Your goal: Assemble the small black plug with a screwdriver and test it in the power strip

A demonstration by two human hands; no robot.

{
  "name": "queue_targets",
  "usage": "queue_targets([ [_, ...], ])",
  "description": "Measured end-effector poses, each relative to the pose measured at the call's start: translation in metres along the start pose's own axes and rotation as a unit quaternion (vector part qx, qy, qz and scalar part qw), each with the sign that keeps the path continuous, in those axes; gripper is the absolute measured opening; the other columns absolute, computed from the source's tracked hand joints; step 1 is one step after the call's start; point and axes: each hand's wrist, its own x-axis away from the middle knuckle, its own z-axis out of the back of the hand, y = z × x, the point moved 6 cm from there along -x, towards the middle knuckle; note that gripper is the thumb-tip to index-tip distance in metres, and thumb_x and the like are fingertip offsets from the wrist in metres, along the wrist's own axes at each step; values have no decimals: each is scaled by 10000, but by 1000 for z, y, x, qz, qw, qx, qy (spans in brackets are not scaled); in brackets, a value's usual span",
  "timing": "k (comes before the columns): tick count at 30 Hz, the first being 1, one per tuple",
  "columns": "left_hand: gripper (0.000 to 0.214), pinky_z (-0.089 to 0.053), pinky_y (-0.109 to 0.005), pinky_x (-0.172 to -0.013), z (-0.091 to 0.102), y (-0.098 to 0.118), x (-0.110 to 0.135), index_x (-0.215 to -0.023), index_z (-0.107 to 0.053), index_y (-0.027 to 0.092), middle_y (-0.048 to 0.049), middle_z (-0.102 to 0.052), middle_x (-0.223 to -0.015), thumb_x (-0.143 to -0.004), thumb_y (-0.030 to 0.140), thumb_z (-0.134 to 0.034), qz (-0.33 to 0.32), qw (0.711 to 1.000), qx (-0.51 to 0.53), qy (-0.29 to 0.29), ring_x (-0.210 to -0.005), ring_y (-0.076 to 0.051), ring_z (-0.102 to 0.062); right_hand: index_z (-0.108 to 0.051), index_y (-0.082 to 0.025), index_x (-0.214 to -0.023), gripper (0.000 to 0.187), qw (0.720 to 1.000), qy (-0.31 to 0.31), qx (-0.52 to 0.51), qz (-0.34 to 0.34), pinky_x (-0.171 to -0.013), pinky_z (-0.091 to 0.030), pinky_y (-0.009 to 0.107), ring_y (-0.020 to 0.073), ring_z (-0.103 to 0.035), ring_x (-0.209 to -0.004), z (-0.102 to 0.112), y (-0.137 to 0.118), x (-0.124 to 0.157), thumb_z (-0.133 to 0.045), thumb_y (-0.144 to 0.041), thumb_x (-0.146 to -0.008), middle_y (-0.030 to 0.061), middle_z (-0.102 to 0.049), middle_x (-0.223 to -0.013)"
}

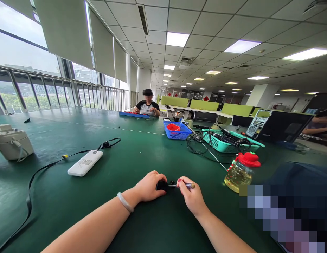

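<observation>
On the green tabletop (121,158) my left hand (149,186) is closed round a small black object (161,185), steadying it between thumb and fingers. Its kind is not clear, as the hand covers part of it. My right hand (192,196) grips a screwdriver (190,185) whose thin metal shaft points left. The shaft's tip reaches the right side of the black object, beside a small dark piece (172,182); whether it touches cannot be told.
A white power bank (85,162) and black strap (44,166) lie left, near a beige container (13,142). Right are a red-lidded bottle (239,172), a teal basket of cables (218,142) and a blue basket (176,133). Another person (147,105) sits opposite.
</observation>
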Motion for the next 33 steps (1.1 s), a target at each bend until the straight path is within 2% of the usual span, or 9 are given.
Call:
queue_targets([
  [6,346,-444,-359,-894,2,0,0,-1048,-614,249,-37,-671,-967,-724,341,-698,15,1000,-20,7,-986,-245,-577,-467,-217,-587,360,999,31,-12,13,-479,-289,254,123,-334,-470,6,-9,3,-408,-401,-890,-46,-341,-494],
  [14,326,-456,-331,-830,3,1,0,-1036,-619,245,-32,-661,-937,-727,324,-690,11,1000,-18,5,-936,-229,-586,-442,-217,-592,321,999,-20,3,45,-500,-299,250,130,-374,-506,-1,-20,3,-384,-343,-881,-34,-384,-526],
  [24,364,-454,-325,-820,1,-1,0,-1077,-623,252,-30,-675,-960,-747,383,-700,18,999,-30,-3,-918,-226,-604,-480,-215,-647,274,971,-92,80,204,-561,-356,253,132,-474,-544,-11,-48,19,-385,-246,-902,-9,-517,-590],
  [33,456,-461,-319,-845,-2,-6,-2,-1133,-627,262,-36,-660,-984,-722,413,-755,16,999,-29,-22,-943,-221,-602,-481,-213,-676,248,972,-122,95,176,-558,-344,243,126,-459,-562,-19,-45,20,-395,-237,-907,-14,-516,-623],
])
